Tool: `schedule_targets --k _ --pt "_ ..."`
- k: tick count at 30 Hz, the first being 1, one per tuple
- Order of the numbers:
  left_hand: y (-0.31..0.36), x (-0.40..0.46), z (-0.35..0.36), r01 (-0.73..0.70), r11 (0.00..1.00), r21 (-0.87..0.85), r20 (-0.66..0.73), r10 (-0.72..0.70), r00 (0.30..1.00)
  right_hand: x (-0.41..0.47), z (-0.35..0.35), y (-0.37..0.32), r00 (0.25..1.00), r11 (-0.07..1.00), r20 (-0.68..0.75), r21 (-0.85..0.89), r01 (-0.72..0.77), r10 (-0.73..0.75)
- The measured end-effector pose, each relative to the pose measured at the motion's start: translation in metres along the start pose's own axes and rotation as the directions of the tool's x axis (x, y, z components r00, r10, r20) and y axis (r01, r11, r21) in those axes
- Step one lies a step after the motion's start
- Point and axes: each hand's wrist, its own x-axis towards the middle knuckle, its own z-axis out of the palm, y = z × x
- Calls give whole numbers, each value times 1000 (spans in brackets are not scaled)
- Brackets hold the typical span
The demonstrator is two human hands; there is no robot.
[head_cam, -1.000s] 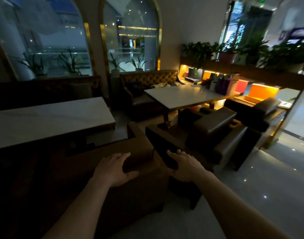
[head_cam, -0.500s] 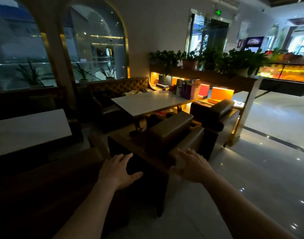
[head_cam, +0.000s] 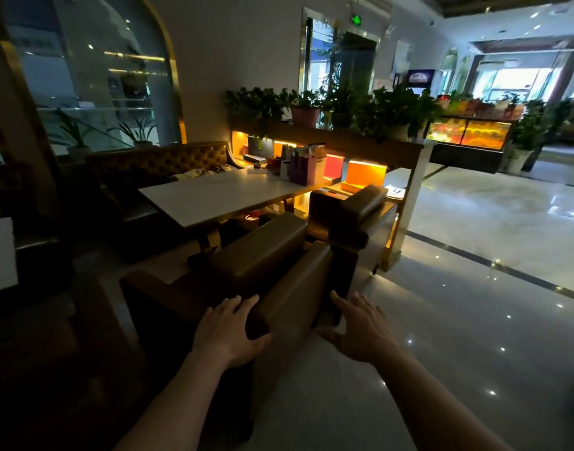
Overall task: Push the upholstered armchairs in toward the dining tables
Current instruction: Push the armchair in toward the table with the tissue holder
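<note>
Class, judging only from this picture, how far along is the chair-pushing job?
Done: cannot tell. In hand: left hand and right hand flank the near armchair, angled off the dining table. Left: pushing it in; far armchair also looks skewed.

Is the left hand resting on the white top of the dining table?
No, the left hand rests on the back of the near armchair, well short of the dining table.

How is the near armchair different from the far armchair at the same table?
The near armchair has both hands at its back corner; the far armchair is untouched. The near one lies in shadow, while orange light from the shelf falls on the far one. Both are brown, padded and face the white table.
</note>
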Motion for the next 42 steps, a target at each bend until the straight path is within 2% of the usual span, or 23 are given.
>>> schedule_targets --k 9,16,23,26,30,34,42 --pt "6 189 42 -7 992 -123 112 21 994 163 5 51 991 996 130 -78 -34 44" --pt "-3 281 57 43 986 -161 178 -14 984 272 26 52 978 997 208 -73 13 3" --pt "-21 353 79 168 967 -193 244 -119 962 379 64 65 945 995 317 -29 92 -79" --pt "-26 383 96 255 945 -206 264 -197 944 435 81 71 923 984 354 -37 173 -149" --pt "-21 427 126 364 912 -189 308 -297 904 512 116 83 868 953 417 -14 302 -269" --pt "-1 467 163 483 854 -194 370 -393 842 580 160 105 777 907 508 19 420 -371" --pt "9 519 212 629 761 -158 341 -556 758 684 216 126 601 731 631 -76 678 -491"
